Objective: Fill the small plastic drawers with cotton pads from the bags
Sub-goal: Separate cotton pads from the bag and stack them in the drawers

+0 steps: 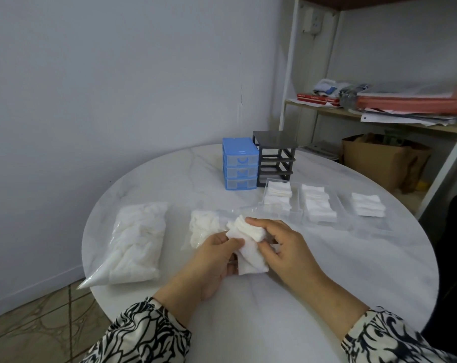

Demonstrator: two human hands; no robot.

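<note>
We count two clear plastic bags of white cotton pads on the round white marble-look table (287, 323): a full bag (135, 242) near the left edge and a partly emptied bag (204, 229) near the middle. Toward the far edge stand one blue three-drawer plastic cabinet (239, 163) and, touching its right side, one dark grey drawer frame (276, 155) with no drawers in it. We see three clear plastic drawers (300, 205) lying toward the right edge, each holding stacked pads. Our left hand (217, 255) and right hand (282, 244) both curl around one fanned stack of square white cotton pads (248, 247), pinching it from either side above the table's middle.
</note>
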